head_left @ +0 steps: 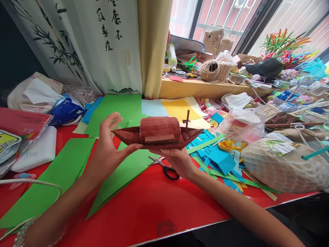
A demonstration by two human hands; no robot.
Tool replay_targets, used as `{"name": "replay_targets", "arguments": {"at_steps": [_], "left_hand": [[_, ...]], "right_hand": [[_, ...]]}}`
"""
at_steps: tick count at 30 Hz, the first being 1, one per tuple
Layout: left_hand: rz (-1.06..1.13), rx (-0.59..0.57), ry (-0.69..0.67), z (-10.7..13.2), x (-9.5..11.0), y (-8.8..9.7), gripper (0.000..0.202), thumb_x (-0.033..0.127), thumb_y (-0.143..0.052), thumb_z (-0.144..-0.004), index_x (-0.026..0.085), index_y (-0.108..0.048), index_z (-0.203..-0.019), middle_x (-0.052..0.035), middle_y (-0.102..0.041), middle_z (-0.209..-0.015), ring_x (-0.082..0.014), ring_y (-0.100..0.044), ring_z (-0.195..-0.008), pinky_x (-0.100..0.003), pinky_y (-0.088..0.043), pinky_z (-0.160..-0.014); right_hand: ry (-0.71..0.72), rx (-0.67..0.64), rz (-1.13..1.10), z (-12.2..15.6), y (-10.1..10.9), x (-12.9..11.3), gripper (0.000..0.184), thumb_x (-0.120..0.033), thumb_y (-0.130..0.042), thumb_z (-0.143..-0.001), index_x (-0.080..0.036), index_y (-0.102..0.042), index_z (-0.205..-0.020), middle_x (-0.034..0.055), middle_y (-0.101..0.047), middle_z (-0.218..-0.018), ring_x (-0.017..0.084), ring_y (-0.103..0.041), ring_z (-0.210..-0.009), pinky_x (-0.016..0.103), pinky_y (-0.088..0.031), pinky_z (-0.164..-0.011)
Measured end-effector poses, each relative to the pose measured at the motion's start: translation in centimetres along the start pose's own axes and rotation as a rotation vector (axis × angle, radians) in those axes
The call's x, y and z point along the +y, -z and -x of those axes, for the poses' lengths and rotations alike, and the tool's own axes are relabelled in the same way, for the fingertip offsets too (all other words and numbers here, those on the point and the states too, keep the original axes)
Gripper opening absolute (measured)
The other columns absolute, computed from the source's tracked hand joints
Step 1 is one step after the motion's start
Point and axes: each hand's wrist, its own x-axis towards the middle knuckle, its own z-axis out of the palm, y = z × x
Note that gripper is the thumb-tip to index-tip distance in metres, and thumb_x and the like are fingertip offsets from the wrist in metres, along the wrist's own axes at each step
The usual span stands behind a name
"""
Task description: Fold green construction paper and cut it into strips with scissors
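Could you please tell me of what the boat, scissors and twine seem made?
The boat: perhaps card or thin wood with reddish-brown paint, judging by its streaky colour. The scissors: blades probably metal, as they are shiny grey; the handle looks like smooth black plastic. The twine: probably plant fibre, perhaps jute, undyed-looking, from its rough tan strands.

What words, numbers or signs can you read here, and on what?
"痕", probably: lowest character on the white fabric curtain with painted bamboo; its others are uncertain.
Too small, blurred or inverted: white rounded plastic case, red flat packet, yellow label, white paper label on beige netted bundle, whitish bottle.
None visible: reddish-brown model boat.
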Motion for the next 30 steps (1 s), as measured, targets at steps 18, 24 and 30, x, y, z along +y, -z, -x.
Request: {"name": "replay_targets", "arguments": {"at_steps": [18,24,30], "left_hand": [[-0.331,0.259,-0.329,2.5,1.5,-1.8,0.05,0.024,-0.073,-0.066,0.023,-0.047,-0.108,-0.0068,-0.053,-0.107,-0.0224,-0.052,-0.101,-0.038,-0.048,-0.083],[-0.381,0.108,-0.376,3.2,1.9,-2.4,0.061,0.028,-0.066,-0.074,0.023,-0.035,-0.126,-0.0103,-0.051,-0.117,-0.0245,-0.05,-0.111,-0.042,-0.046,-0.089],[-0.494,0.092,-0.418,2.5,1.6,-1.9,0.063,0.032,-0.065,-0.075,0.026,-0.032,-0.128,-0.0106,-0.051,-0.12,-0.0278,-0.046,-0.117,-0.047,-0.043,-0.094]], "right_hand": [[-0.22,-0.23,-0.072,0.1,-1.1,-0.7,0.037,-0.014,-0.068,-0.07,-0.025,-0.055,-0.102,0.0002,-0.059,-0.112,0.02,-0.058,-0.103,0.048,-0.044,-0.093],[-0.169,0.011,0.026,0.2,-2.2,-0.7,0.028,-0.023,-0.067,-0.074,-0.019,-0.056,-0.1,0.0045,-0.065,-0.101,0.021,-0.064,-0.09,0.039,-0.054,-0.079],[0.26,0.364,0.441,1.1,0.4,-7.3,0.023,-0.034,-0.06,-0.078,-0.025,-0.06,-0.099,0.0022,-0.064,-0.1,0.021,-0.066,-0.09,0.024,-0.052,-0.054]]}}
